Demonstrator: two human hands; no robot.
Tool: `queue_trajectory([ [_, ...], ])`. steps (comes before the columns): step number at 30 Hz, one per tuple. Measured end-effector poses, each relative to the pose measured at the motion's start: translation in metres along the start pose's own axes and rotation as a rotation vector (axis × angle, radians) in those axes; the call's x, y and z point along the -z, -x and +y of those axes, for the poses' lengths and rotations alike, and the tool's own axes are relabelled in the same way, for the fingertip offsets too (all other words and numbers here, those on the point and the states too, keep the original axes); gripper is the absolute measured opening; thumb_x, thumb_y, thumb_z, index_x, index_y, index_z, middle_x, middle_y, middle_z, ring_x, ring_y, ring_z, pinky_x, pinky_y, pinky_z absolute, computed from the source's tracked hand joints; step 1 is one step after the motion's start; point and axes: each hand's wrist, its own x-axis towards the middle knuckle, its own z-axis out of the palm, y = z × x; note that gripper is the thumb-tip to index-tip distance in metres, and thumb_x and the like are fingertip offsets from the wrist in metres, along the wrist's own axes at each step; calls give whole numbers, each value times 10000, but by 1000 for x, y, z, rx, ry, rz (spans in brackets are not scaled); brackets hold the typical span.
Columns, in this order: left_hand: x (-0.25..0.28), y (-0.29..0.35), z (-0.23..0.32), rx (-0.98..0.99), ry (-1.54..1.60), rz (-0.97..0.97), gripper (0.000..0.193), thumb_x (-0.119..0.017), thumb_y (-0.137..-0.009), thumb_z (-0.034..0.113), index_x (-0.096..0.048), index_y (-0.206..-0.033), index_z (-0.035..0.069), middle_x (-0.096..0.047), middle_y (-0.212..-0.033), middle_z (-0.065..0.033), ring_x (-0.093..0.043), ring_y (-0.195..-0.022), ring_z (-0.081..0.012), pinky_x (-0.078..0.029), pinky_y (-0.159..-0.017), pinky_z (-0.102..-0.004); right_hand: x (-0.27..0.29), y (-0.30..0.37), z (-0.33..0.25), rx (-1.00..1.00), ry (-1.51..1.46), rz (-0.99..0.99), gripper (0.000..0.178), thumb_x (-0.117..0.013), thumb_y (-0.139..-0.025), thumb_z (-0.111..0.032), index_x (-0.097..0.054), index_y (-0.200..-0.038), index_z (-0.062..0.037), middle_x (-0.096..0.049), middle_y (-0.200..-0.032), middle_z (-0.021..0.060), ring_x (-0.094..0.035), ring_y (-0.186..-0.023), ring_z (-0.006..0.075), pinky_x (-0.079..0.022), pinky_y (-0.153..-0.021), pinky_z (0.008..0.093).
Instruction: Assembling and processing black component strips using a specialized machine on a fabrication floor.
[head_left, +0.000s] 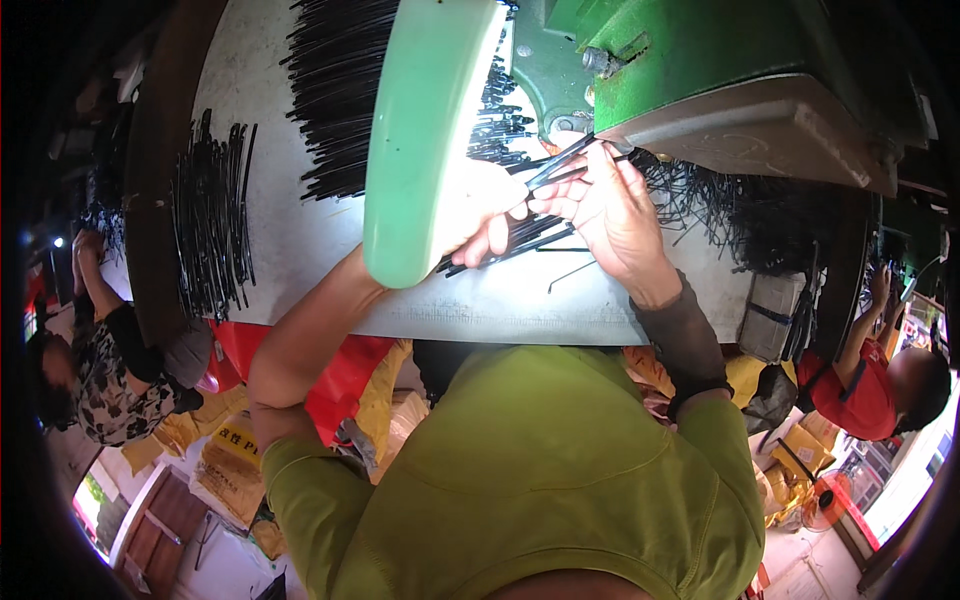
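Note:
My left hand (485, 209) is partly hidden by a pale green lamp (405, 150) and washed out by its light. Its fingers curl closed around thin black cables (553, 166) that point up and right toward a green machine (690, 60). Just beside it, my right hand (615, 222) pinches the same cables between thumb and fingers, close under the machine's front. The cable tips there are too small to make out. Several more black cables (540, 240) lie on the table below both hands.
A large row of black cables (340, 100) covers the table's (440, 318) far left, with a smaller bundle (213, 220) further left. Tangled cables (770, 215) pile up at right, near a grey box (770, 315). Other people work at far left (120, 370) and far right (865, 390).

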Motion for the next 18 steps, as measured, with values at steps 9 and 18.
queue_trajectory([
  [9, 11, 12, -1, -128, 148, 136, 360, -426, -986, 255, -567, -1039, -72, -644, -758, -156, -625, -576, -195, -534, -572, -284, 21, 15, -15, 133, -183, 66, 262, -429, -1000, -237, -523, -1043, 4, -605, -942, 135, -619, -909, 272, -526, -833, 436],
  [18, -33, -44, -2, -431, -108, 300, 255, -596, -902, 150, -547, -1064, -40, -635, -987, -162, -654, -931, -333, -515, -911, -433, 45, 3, -28, 320, -147, 187, 265, -525, -962, -226, -538, -1114, -10, -608, -1051, 130, -590, -978, 262, -493, -931, 482],
])
